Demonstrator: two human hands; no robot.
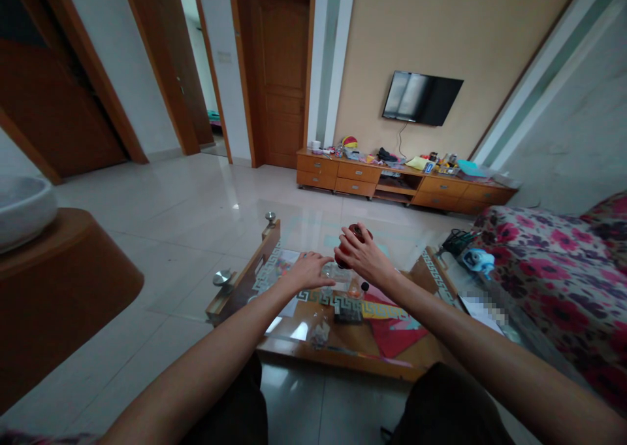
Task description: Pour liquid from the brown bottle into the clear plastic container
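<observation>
My right hand [361,249] is wrapped around a dark red-brown bottle-like object [341,258], held above the glass-topped table [294,344]. The fingers cover much of it, so its exact kind is hard to make out. To its left, my left hand [308,272] is open, thumb and fingers apart, with nothing in it. Just past its fingertips a clear container [337,275] shows, partly behind the hands. Below my right hand stands a small bottle with a black cap [365,287]. A dark box [348,312] lies nearer to me.
Crumpled clear plastic [321,335] and a red sheet [394,337] are at the table's near part. A flowered sofa [553,268] stands at right, with a blue-and-white toy [479,260] beside it. A low cabinet [360,176] lines the far wall under a television [422,98].
</observation>
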